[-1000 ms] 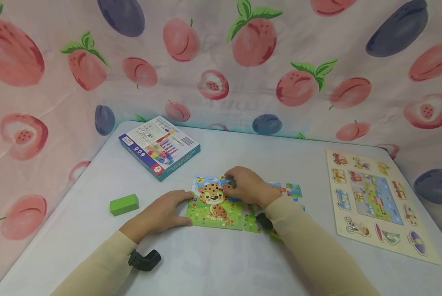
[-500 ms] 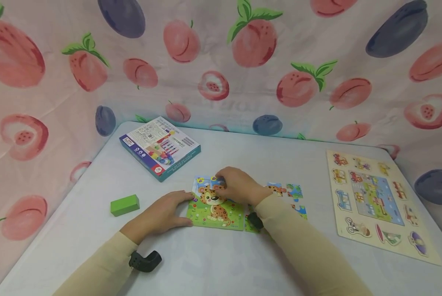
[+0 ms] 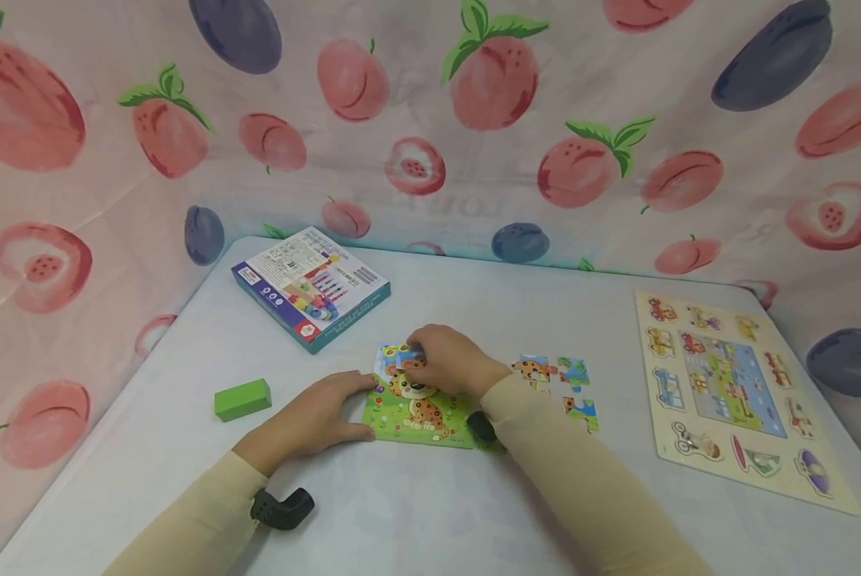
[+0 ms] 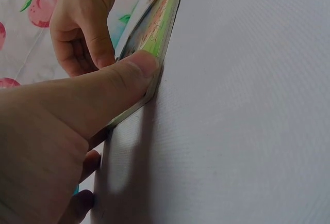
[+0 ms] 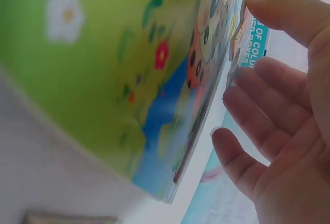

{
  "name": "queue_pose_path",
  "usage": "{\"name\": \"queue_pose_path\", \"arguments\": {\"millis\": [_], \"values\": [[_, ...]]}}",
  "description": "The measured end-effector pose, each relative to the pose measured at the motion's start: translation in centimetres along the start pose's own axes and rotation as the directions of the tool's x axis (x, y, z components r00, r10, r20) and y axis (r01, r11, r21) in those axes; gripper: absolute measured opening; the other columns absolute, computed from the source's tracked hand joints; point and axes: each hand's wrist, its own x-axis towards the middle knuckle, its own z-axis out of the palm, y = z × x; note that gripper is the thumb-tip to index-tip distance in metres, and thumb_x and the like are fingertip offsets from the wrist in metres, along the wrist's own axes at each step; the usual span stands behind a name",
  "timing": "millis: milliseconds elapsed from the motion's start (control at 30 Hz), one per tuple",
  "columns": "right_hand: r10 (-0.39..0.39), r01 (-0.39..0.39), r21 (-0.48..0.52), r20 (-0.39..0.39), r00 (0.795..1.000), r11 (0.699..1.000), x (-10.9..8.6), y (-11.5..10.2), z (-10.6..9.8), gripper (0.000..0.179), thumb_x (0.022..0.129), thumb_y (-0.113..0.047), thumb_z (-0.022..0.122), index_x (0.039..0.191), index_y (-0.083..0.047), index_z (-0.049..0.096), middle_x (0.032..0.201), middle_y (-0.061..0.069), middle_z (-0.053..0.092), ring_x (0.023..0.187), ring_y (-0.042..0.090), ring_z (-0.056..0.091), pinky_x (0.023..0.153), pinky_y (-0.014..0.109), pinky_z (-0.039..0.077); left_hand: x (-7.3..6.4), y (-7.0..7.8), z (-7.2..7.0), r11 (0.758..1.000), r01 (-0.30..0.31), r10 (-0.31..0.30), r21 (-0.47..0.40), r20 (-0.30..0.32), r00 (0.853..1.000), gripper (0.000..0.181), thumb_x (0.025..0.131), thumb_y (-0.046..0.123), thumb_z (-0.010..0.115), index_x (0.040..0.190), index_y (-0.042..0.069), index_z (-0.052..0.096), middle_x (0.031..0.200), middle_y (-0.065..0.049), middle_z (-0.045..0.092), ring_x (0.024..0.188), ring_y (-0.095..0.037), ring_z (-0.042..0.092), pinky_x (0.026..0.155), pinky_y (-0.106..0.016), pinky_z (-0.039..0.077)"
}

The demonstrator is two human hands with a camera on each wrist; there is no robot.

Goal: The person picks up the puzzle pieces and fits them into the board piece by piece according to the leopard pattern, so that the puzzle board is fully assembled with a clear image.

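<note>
The closed box (image 3: pixel 311 284) reads "OF COLO…" and "BOXES" along its side. The right hand (image 3: pixel 448 360) pinches a piece (image 5: pixel 238 41), apparently leopard-printed, at the far left part of the leopard board (image 3: pixel 423 420); the left hand (image 3: pixel 318 412), spread wide, touches the board's left edge.

Spreads out as a broad bench (image 3: pixel 402 520), white on top and finely textured in the left wrist view. Carries a flat, teal-sided cardboard box (image 3: pixel 308 292) at the far left, set at an angle. Nearer, on the left, bears a green rectangular block (image 3: pixel 242 400), lying on a long side. Around the middle, supports a leopard jigsaw (image 3: pixel 423 416), flat. Just right of that, holds loose jigsaw pieces (image 3: pixel 573 373), partly hidden behind a sleeve. Well to the right, carries a cream vehicle puzzle board (image 3: pixel 740 392), also flat.
</note>
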Motion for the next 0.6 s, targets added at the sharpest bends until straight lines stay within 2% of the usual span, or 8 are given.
{"name": "queue_pose_path", "arguments": {"millis": [400,600], "values": [[-0.011,0.011,0.014,0.004,1.0,1.0,0.7,-0.8,0.7,0.05,0.096,-0.031,0.066,0.137,-0.002,0.058,0.134,0.01,0.061,0.125,0.023,0.054,0.111,0.036,0.041,0.0,0.0,0.0,1.0,0.001,-0.001,0.004,0.008,1.0,0.069,0.083,0.03,0.083,0.141,0.004,0.055,0.144,-0.015,0.053,0.137,-0.036,0.044,0.114,-0.05,0.036],[-0.014,0.015,-0.038,0.008,1.0,0.999,0.9,-1.1,0.9,0.05,0.097,-0.033,0.066,0.137,-0.003,0.058,0.135,0.009,0.061,0.128,0.023,0.053,0.112,0.035,0.04,0.0,0.0,0.0,1.0,0.003,-0.003,0.007,0.003,1.0,0.069,0.083,0.03,0.084,0.141,0.004,0.055,0.144,-0.015,0.053,0.137,-0.036,0.043,0.114,-0.05,0.036]]}}
